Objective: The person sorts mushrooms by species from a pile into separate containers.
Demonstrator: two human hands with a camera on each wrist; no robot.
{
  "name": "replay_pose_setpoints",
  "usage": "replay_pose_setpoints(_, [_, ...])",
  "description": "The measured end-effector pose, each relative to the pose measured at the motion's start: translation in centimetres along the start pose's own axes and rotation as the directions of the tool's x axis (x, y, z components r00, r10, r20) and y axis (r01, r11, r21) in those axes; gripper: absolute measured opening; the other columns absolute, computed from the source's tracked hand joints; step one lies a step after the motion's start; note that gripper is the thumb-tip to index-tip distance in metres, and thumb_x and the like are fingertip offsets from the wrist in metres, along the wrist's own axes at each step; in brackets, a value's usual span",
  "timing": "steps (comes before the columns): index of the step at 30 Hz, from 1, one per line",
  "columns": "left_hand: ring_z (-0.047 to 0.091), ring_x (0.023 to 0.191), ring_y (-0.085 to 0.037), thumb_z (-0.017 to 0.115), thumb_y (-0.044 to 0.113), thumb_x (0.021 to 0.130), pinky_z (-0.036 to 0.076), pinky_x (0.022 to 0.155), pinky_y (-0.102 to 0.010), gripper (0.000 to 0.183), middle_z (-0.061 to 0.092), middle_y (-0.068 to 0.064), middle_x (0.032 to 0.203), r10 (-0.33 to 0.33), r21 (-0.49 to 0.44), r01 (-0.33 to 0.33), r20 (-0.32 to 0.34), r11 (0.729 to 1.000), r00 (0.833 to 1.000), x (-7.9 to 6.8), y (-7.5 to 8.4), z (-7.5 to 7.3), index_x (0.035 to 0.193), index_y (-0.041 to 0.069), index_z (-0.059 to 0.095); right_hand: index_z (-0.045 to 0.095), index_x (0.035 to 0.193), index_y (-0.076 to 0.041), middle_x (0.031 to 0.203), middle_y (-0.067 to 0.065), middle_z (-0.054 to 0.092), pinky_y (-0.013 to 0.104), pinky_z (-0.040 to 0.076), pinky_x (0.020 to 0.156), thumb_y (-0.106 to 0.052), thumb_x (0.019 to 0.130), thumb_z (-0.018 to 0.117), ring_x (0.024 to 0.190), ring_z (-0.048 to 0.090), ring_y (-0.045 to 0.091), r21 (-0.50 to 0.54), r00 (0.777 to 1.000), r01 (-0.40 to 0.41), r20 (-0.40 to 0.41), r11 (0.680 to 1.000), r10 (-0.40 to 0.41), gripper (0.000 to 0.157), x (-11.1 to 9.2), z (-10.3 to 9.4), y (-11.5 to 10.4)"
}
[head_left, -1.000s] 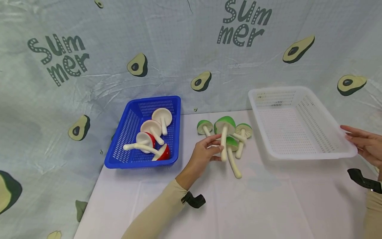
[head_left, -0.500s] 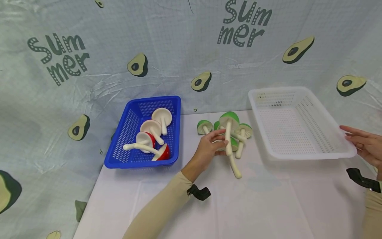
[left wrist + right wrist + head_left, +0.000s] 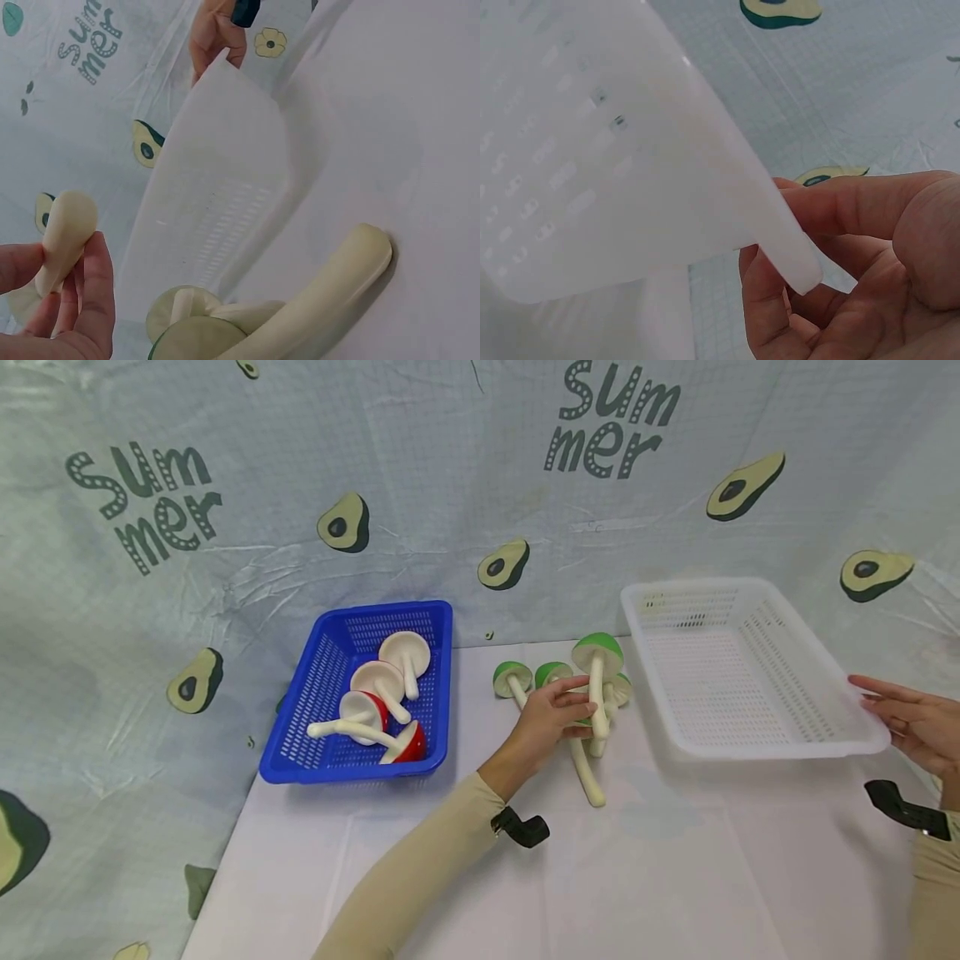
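My left hand point(image 3: 551, 718) pinches the pale stem of a green-capped toy mushroom point(image 3: 597, 653), raised over the others. In the left wrist view that stem point(image 3: 71, 225) is between thumb and fingers. Several more green-capped mushrooms point(image 3: 512, 677) lie on the white table, partly hidden by the hand and the lifted one; a long stem point(image 3: 587, 778) points toward me. My right hand point(image 3: 911, 718) grips the near right corner of a white plastic basket point(image 3: 780, 751). The right wrist view has its fingers point(image 3: 765, 289) curled about the rim point(image 3: 780, 232).
On the left stands a blue basket point(image 3: 447, 693) with several red-capped toy mushrooms point(image 3: 408, 743) in it. A cloth with avocado prints point(image 3: 420, 477) hangs behind the table point(image 3: 660, 860).
The left hand has carried the held mushroom rightward and slightly away from me, toward the white basket, uncovering another green cap. The right hand has stayed at the basket corner.
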State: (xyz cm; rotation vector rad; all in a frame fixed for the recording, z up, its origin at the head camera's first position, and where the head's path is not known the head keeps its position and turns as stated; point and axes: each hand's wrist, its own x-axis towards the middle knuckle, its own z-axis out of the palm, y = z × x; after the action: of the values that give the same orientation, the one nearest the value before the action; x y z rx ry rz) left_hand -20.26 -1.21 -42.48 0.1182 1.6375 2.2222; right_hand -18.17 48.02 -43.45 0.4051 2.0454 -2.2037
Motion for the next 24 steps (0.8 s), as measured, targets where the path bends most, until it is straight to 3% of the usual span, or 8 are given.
replay_pose_setpoints(6, [0.07, 0.089, -0.018, 0.067, -0.001, 0.096, 0.06, 0.072, -0.03, 0.042, 0.069, -0.006, 0.108, -0.029, -0.027, 0.029, 0.023, 0.999, 0.999, 1.5, 0.0, 1.1, 0.136, 0.009, 0.061, 0.078, 0.107, -0.037, 0.096, -0.031, 0.064, 0.019, 0.055, 0.063, -0.014, 0.096, 0.071, 0.077, 0.064, -0.001, 0.017, 1.0, 0.004, 0.017, 1.0, -0.004, 0.026, 0.0, 0.0, 0.0])
replay_pose_setpoints(18, [0.067, 0.093, -0.02, 0.066, -0.003, 0.095, 0.061, 0.077, -0.037, 0.039, 0.067, -0.004, 0.107, -0.089, -0.071, 0.092, 0.039, 0.993, 0.995, 3.7, 0.2, 3.5, 0.132, 0.008, 0.064, 0.078, 0.113, -0.034, 0.101, -0.03, 0.065, 0.018, 0.056, 0.064, -0.013, 0.095, 0.072, 0.08, 0.066, -0.002, 0.059, 0.998, 0.022, 0.05, 0.998, -0.025, 0.028, 0.1, -0.2, 0.1])
replay_pose_setpoints(21, [0.068, 0.093, -0.02, 0.066, -0.003, 0.095, 0.061, 0.078, -0.038, 0.038, 0.067, -0.003, 0.106, -0.096, -0.078, 0.099, 0.047, 0.992, 0.994, 4.4, 0.2, 4.1, 0.132, 0.008, 0.064, 0.071, 0.125, -0.039, 0.131, -0.028, 0.057, 0.015, 0.055, 0.066, -0.019, 0.097, 0.071, 0.082, 0.064, -0.005, -0.009, 0.999, 0.01, 0.032, 1.0, -0.01, 0.035, -0.1, -0.3, 0.2])
replay_pose_setpoints(24, [0.067, 0.093, -0.019, 0.065, -0.003, 0.096, 0.061, 0.08, -0.038, 0.038, 0.066, -0.003, 0.104, -0.091, -0.073, 0.095, 0.051, 0.993, 0.995, 4.9, 0.2, 4.6, 0.133, 0.007, 0.063, 0.057, 0.139, -0.042, 0.16, -0.023, 0.026, 0.012, 0.054, 0.067, -0.025, 0.098, 0.069, 0.084, 0.061, -0.008, -0.098, 1.0, -0.007, 0.01, 0.995, 0.008, 0.046, -0.1, -0.4, 0.3])
